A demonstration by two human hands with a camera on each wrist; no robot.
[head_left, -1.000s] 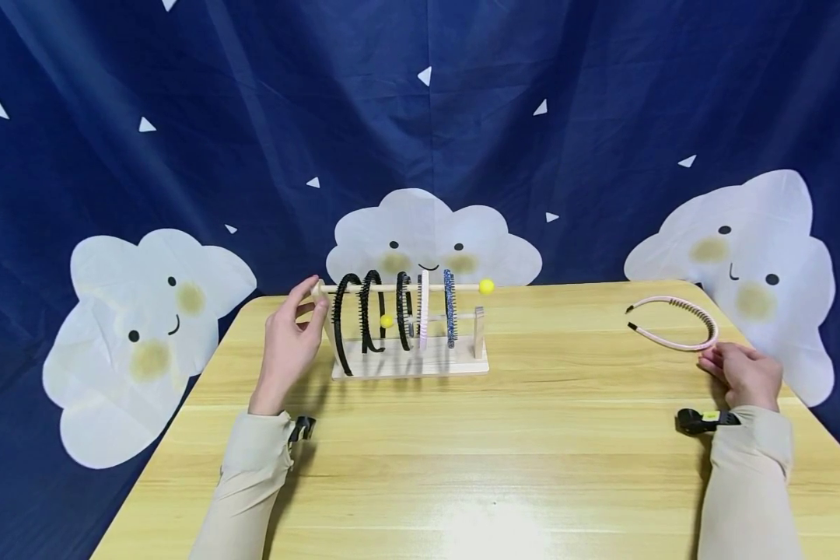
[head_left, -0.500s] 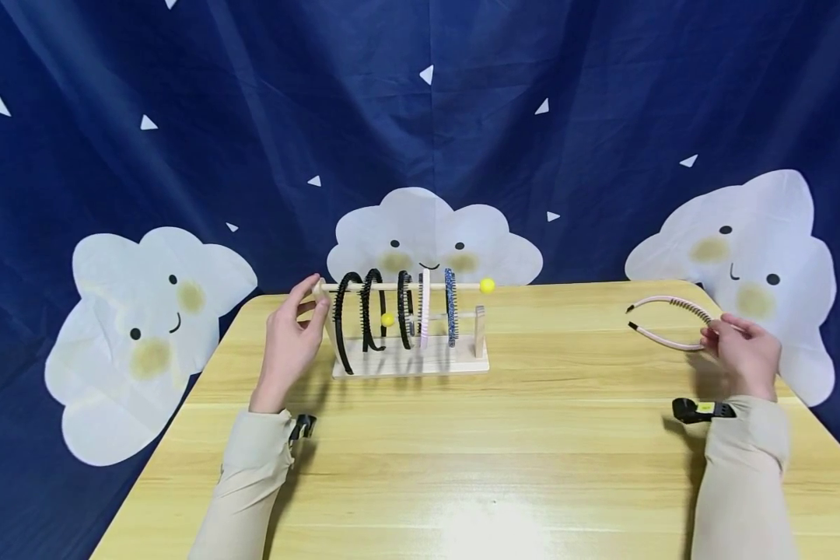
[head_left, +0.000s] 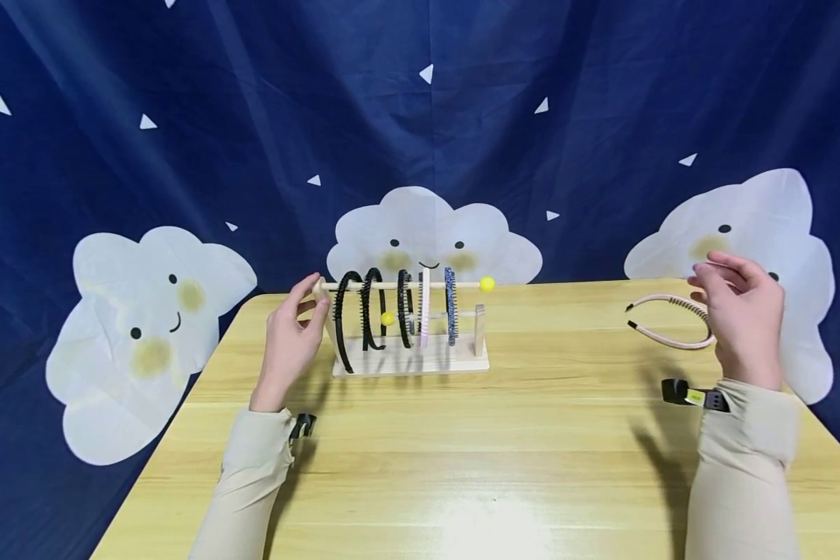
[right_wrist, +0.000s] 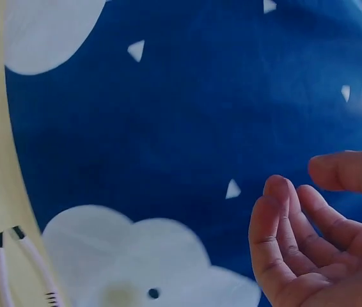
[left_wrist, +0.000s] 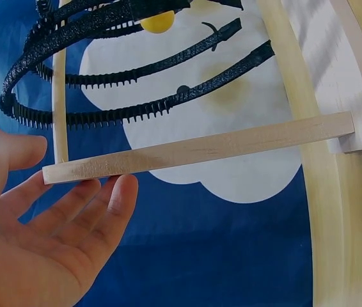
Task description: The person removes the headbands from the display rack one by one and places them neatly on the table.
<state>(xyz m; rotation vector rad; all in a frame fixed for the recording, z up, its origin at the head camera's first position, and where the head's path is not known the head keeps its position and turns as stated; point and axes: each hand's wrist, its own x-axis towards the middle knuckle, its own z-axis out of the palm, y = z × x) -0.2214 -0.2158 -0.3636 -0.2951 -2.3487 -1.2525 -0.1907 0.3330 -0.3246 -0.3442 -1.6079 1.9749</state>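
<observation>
head view: left fingers (head_left: 301, 292) touch rack (head_left: 434, 361) (right fingers (head_left: 740, 267) near pink headband (head_left: 679, 345)).

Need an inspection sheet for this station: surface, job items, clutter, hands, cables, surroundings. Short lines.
Surface: light wood-grain table, bright glare near its front edge.
Job items: wooden stand; black headbands, a pale headband and a blue headband hang on its upper rod. A pink headband lies apart, on the table's right side.
Clutter: nothing seen.
Left hand: thumb and fingers at the top of the stand's left upright.
Right hand: raised above the table, fingers loosely bent, holding nothing.
Cables: nothing seen.
Surroundings: dark blue backdrop with white clouds and small white triangles.
</observation>
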